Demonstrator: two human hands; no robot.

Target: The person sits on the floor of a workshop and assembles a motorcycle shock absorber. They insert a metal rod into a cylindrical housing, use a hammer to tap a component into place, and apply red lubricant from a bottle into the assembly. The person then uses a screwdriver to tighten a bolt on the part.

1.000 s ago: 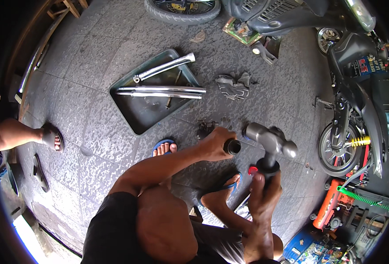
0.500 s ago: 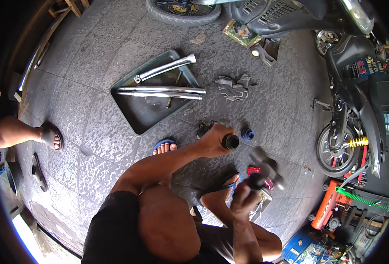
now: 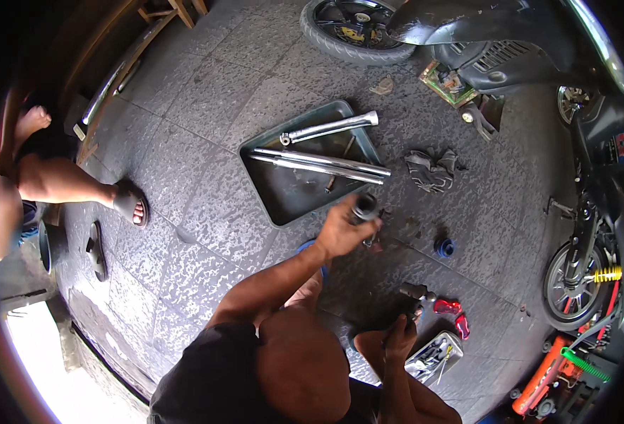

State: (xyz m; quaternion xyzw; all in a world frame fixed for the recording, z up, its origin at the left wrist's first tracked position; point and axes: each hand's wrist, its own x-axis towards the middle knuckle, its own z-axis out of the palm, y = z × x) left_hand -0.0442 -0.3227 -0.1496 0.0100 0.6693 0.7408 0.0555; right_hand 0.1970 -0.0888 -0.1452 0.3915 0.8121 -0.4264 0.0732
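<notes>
Left hand [image 3: 342, 234] had its fingers clenched round a dark open-ended tube [image 3: 365, 205], just short of the tray [image 3: 273, 218] with the chrome tubes [image 3: 319, 165]. The right hand [image 3: 399, 338] looked to have its fingers wrapped on the hammer [image 3: 416, 290], head just past the fingertips. Imo the trick was gripping firmly below the tube's rim, fingers off the mouth, hammer well apart.

Orange tank [image 3: 540, 374] beside green hose [image 3: 586, 364]

Repair workshop, judging by the motorcycle [image 3: 589, 180], orange tank [image 3: 540, 373], hammer [image 3: 415, 290], tool tray [image 3: 457, 346].
</notes>
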